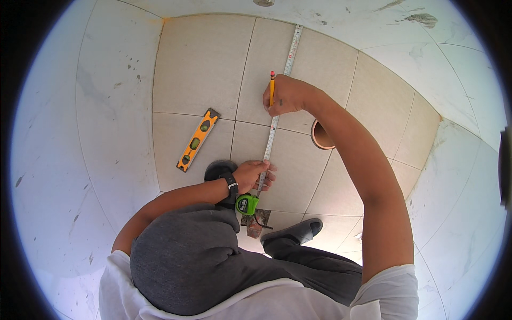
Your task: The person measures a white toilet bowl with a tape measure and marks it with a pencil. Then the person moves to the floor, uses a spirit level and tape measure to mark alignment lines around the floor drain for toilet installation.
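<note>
The left hand [250, 177] holds the tape blade [271, 140]; the right hand [288, 97] grips the pencil [272, 89]. The blade is best kept straight and flat against the tiles [202, 69].

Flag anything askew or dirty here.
Dark smears stain the white wall at upper right, standing out on its pale surface. The level lies slanted against the floor joints.

Yellow pencil [272, 93] — pink eraser [272, 73], green-and-black tape case [246, 205]
</note>
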